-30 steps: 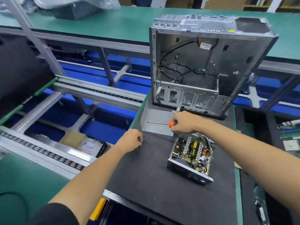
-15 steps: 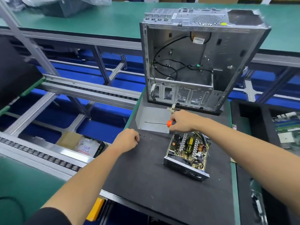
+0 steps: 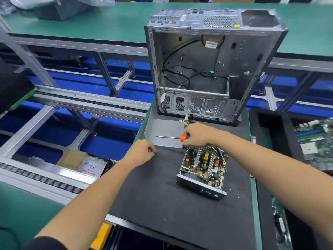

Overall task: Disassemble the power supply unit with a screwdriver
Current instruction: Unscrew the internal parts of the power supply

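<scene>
— What is the right hand (image 3: 197, 134) doing?
— Its fingers are curled tight round the orange handle of the screwdriver (image 3: 173, 137). The metal tip points left, over a flat grey metal plate (image 3: 163, 131).

— And the left hand (image 3: 139, 153)?
— It sits on the black mat (image 3: 162, 192) in a loose fist. I cannot tell if it pinches anything.

— Where is the power supply unit (image 3: 202, 171)?
— On the mat, lower right of the middle, lid off, just below the right hand.

— Any words to read?
— The computer case (image 3: 212, 65) has a small label, too blurry. The bag in the box (image 3: 86, 164) at lower left is too.
</scene>
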Available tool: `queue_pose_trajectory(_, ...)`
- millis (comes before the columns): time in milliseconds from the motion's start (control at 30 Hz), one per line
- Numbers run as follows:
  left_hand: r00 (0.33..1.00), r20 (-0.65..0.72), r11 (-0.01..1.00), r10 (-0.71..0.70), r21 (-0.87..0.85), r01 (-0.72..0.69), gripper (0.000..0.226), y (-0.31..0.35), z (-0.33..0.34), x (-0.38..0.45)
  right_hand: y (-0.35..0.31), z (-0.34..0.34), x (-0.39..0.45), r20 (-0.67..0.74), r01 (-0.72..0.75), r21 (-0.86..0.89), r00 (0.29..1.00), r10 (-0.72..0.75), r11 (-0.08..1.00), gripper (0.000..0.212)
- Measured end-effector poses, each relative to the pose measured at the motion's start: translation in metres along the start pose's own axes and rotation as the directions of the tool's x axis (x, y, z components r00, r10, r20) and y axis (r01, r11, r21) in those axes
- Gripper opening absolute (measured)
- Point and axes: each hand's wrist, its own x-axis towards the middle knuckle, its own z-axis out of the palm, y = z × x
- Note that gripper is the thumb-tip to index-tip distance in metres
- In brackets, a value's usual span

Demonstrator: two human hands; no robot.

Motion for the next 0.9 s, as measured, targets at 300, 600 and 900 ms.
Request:
queue_pose_trajectory(300, 0.992, 0.010, 0.990, 0.125, -0.062, -0.124, 0.010, 0.037, 0.005, 0.010, 0.000, -0.001, -0.005, -0.022, -0.009, 0.000, 1.000, 0.009, 1.000, 0.026)
queue_pose_trajectory(600, 0.965, 0.036, 0.947, 0.261, -0.201, -0.249, 0.017, 0.098, 0.010, 0.019, 0.016, -0.014, -0.037, -0.218, -0.076, 0.171, 0.969, 0.113, 0.982, 0.016)
queue_pose_trajectory(900, 0.852, 0.159, 0.866, 0.498, -0.053, -0.497, 0.018, 0.164, 0.016, 0.025, 0.059, -0.013, -0.090, -0.275, -0.260, 0.352, 0.889, 0.365, 0.899, 0.017)
